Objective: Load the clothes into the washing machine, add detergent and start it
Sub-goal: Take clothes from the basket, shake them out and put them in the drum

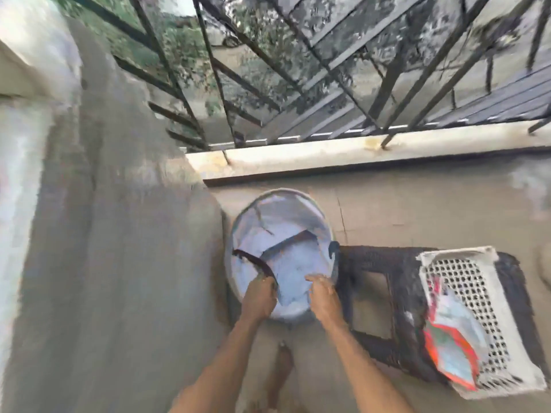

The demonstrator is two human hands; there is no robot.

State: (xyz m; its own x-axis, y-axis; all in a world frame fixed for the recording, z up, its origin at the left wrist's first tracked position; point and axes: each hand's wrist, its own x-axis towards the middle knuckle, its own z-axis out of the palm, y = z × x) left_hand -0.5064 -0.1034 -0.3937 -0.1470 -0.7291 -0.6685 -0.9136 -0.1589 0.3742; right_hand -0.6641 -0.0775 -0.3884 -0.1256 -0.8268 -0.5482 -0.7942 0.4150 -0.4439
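A round pale-blue laundry basket stands on the balcony floor below the parapet, holding light blue-white cloth with dark straps. My left hand grips the cloth and a dark strap at the basket's near rim. My right hand grips the cloth just to the right of it. A red and light-blue detergent packet lies in a white perforated crate at the right. The picture is blurred. No washing machine is clearly visible.
The crate sits on a dark wicker stool right of the basket. A low parapet with black iron railing runs along the back. A grey wall fills the left. My bare foot stands on the concrete floor.
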